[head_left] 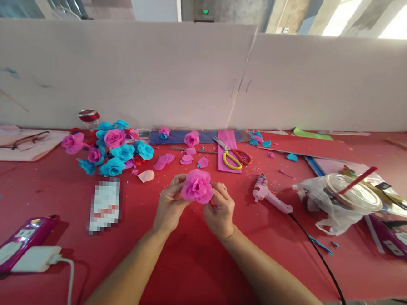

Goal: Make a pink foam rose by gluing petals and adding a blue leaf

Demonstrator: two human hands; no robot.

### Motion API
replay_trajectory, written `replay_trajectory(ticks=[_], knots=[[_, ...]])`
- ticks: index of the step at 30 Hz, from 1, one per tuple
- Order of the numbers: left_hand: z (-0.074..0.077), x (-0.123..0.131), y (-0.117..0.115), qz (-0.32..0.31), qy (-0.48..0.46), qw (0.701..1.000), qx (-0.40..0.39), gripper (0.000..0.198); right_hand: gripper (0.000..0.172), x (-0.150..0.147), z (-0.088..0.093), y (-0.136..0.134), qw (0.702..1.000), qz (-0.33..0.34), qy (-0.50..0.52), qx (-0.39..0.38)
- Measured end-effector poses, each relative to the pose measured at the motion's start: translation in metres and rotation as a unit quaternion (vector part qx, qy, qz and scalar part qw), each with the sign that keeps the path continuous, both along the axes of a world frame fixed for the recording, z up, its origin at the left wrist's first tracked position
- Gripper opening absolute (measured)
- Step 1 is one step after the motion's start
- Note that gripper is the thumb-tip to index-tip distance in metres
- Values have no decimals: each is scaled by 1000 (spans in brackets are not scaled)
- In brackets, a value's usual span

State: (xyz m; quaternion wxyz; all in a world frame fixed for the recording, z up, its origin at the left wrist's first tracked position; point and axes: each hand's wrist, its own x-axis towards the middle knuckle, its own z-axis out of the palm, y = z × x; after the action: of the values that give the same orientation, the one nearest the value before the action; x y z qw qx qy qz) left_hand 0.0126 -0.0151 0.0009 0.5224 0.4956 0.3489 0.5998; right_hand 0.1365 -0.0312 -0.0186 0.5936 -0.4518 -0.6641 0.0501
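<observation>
A pink paper rose (197, 187) is held between my two hands above the red table. My left hand (172, 201) grips its left side, with the fingers closed at the petals' edge. On the other side, my right hand (220, 208) pinches the flower's right edge. The stem, if there is one, is hidden behind the bloom. Loose pink petals (186, 159) and a pale pink petal (146, 176) lie just beyond my hands. A smaller pink flower (192, 138) rests at the back on a dark blue strip.
Blue and pink paper flowers (123, 153) are bunched at left. Scissors (228, 154) lie on folded pink paper (227, 138). A glue gun (271, 197) trails its black cord at right, beside a bagged lidded bowl (353, 192). A purple power strip (26, 239) sits front left.
</observation>
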Motion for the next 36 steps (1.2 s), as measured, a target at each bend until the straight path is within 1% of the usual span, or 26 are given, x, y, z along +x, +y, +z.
replay_trajectory(ticks=[2, 5, 7, 9, 11, 14, 17, 19, 21, 23, 25, 28, 30, 32, 34, 36], knots=[[-2, 0, 1, -8, 6, 1000, -12, 23, 18, 0, 1, 1, 1000, -6, -3, -8], [-8, 2, 5, 10, -7, 999, -51, 24, 17, -1, 1, 3, 998, -9, -58, -29], [-12, 3, 8, 20, -43, 995, -86, 20, 18, -2, 1, 3, 994, -5, -95, -53], [-14, 3, 11, 16, -100, 987, -122, 17, 20, -5, 3, 1, 991, 14, -106, -81], [-14, 1, 14, 0, -169, 973, -160, 18, 23, -7, 5, 0, 989, 40, -100, -101], [-11, -4, 17, -27, -256, 939, -226, 21, 23, -6, 8, -1, 988, 55, -86, -119], [-9, -9, 22, -35, -305, 908, -284, 19, 23, -4, 8, -1, 986, 52, -74, -142], [-10, -15, 28, -26, -316, 903, -290, 16, 22, -4, 5, 0, 985, 40, -69, -155], [-10, -23, 35, 2, -316, 913, -260, 17, 22, -3, 0, 2, 983, 25, -63, -168], [-10, -33, 42, 52, -309, 925, -213, 20, 22, -2, -5, 9, 980, 6, -64, -187], [-9, -44, 49, 118, -299, 933, -164, 23, 20, -2, -8, 21, 974, -19, -86, -211], [-7, -58, 56, 236, -271, 930, -80, 24, 18, -9, -5, 53, 953, -38, -169, -248], [-6, -63, 57, 298, -243, 922, -53, 24, 18, -22, -1, 79, 942, -14, -220, -255], [-7, -64, 57, 336, -208, 917, -52, 24, 19, -42, 1, 103, 938, 17, -251, -240], [-8, -63, 57, 365, -173, 913, -54, 24, 28, -63, 2, 121, 934, 50, -278, -220], [-11, -63, 58, 391, -146, 907, -50, 24, 36, -82, 0, 135, 930, 76, -298, -203]])
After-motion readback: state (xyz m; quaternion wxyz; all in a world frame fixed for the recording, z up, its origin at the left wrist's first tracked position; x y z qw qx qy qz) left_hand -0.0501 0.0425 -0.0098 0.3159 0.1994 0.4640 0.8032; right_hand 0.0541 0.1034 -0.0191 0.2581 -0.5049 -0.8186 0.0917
